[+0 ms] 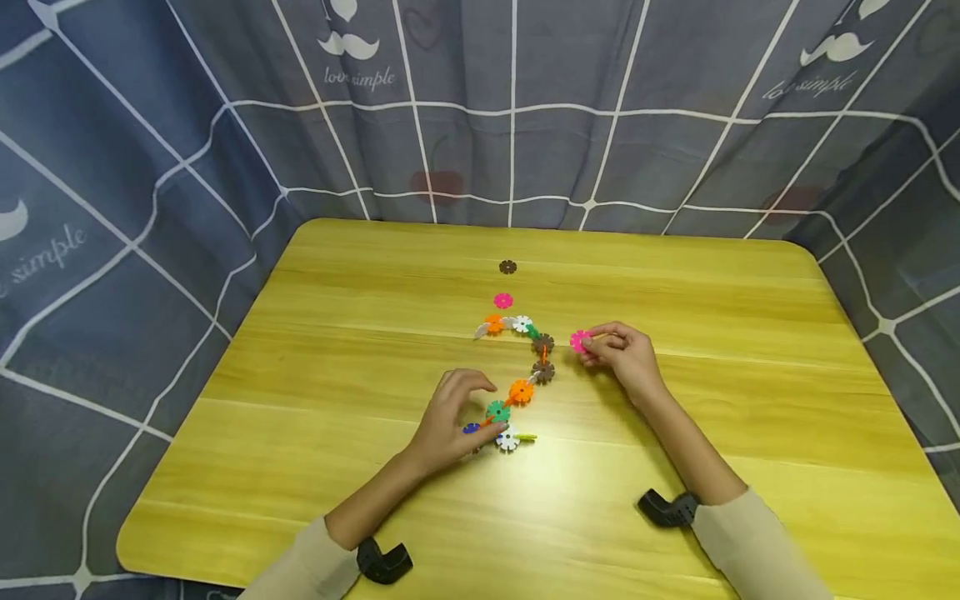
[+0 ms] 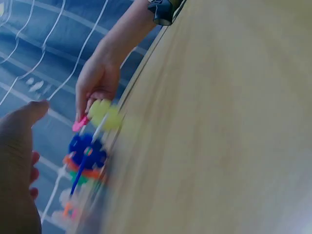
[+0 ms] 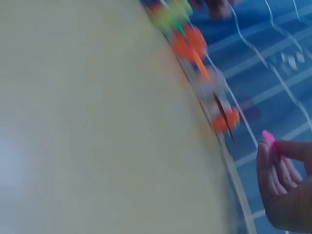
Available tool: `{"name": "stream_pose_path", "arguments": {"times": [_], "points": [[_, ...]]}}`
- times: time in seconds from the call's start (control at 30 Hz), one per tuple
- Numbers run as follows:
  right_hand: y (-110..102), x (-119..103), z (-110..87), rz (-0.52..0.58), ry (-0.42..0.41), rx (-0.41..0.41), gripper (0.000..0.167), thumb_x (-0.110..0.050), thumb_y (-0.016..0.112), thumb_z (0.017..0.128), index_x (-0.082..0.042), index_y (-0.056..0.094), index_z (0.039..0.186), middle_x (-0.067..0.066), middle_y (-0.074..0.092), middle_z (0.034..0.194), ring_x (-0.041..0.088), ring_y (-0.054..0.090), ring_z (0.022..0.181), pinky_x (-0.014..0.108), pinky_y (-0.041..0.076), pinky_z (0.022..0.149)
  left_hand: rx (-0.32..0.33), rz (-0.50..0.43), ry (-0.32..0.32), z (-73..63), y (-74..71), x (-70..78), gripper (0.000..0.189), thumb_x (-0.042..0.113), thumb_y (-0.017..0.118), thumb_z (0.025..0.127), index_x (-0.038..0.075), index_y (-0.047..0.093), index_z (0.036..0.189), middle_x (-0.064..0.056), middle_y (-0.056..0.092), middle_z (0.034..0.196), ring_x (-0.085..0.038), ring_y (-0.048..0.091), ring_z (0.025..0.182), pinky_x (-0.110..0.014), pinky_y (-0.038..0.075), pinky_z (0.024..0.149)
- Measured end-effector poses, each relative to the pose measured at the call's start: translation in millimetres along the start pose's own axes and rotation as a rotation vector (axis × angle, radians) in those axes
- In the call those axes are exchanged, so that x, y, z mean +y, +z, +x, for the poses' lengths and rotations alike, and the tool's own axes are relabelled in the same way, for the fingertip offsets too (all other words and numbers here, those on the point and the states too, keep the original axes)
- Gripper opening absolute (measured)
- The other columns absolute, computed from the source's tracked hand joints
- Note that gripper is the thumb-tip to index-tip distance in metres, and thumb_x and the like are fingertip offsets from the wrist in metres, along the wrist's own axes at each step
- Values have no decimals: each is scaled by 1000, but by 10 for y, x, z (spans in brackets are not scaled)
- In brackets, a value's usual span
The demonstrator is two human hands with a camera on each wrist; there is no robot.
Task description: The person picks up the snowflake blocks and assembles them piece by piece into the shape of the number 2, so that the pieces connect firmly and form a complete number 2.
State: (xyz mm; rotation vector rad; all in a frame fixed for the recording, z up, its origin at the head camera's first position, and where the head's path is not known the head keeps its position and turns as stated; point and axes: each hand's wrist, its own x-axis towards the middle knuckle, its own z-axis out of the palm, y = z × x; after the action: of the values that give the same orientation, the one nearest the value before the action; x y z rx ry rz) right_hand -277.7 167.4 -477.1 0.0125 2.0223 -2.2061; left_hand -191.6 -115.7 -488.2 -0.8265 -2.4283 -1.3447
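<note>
A curved chain of interlocked plastic snowflake discs lies on the table, with an orange disc [image 1: 521,392], brown discs [image 1: 543,372] and a white disc [image 1: 522,324] along it. My left hand [image 1: 453,421] is over the near end, beside the green disc [image 1: 498,411], thumb and fingers spread apart; the thumb partly covers that end. Between thumb and fingertips, my right hand [image 1: 626,358] pinches a pink snowflake disc [image 1: 578,341], a little right of the chain. The right wrist view also shows this pink disc [image 3: 268,137], while the chain there is blurred.
Beyond the chain's far end lie a loose pink disc [image 1: 503,301] and a loose brown disc [image 1: 507,267]. The wooden table [image 1: 337,333] is bordered at the back and left by a grey-blue checked curtain [image 1: 465,150].
</note>
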Motion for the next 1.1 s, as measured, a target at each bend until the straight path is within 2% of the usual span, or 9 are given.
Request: {"name": "stream_pose_path", "arguments": {"times": [0.07,0.1,0.2,0.37,0.5,0.7,0.87,1.1], "points": [[22,10,-224,-10,37,-53,28,-2,65,85,11,53,106,11,68,80,26,66,70,38,54,69,4,37,129,-11,77,-3,36,32,76,76,11,63,103,-2,53,109,-21,45,100,-35,40,80],[45,25,-329,-15,58,-81,29,-3,65,85,11,52,107,13,68,82,26,66,71,39,54,69,-4,60,169,-20,113,-7,32,33,75,77,13,65,100,-1,53,107,-20,44,101,-34,38,82],[129,111,-592,0,130,-154,30,-5,64,86,12,50,108,18,67,85,29,67,73,40,54,70,-37,123,205,-63,202,-24,28,37,72,79,17,69,100,2,52,103,-15,43,98,-30,38,81],[295,235,-863,9,174,-231,29,-5,63,87,12,49,105,25,66,87,34,66,76,40,53,71,-73,161,207,-102,279,-40,26,33,72,80,17,72,101,4,52,98,-14,42,93,-27,37,79],[393,285,-957,-14,139,-256,28,-4,61,88,11,51,109,25,65,89,35,66,78,39,54,71,-75,156,205,-94,321,-49,19,28,73,80,17,74,95,5,52,93,-13,42,88,-25,36,75],[425,330,-993,-27,109,-234,26,0,57,90,12,52,112,25,65,89,33,66,77,38,54,70,-32,133,188,-72,365,-65,8,20,73,80,16,75,87,5,54,88,-12,45,85,-22,38,72],[437,323,-993,34,153,-231,27,-2,58,89,14,50,109,27,65,91,35,66,80,39,53,72,10,81,160,-67,364,-53,6,17,74,79,14,74,85,5,58,88,-11,46,85,-20,41,71],[454,311,-1000,109,203,-242,26,-2,57,90,15,46,106,29,64,91,36,66,79,41,53,73,16,61,124,-62,369,-39,5,17,73,80,13,73,83,5,59,87,-10,47,84,-19,42,70]]}}
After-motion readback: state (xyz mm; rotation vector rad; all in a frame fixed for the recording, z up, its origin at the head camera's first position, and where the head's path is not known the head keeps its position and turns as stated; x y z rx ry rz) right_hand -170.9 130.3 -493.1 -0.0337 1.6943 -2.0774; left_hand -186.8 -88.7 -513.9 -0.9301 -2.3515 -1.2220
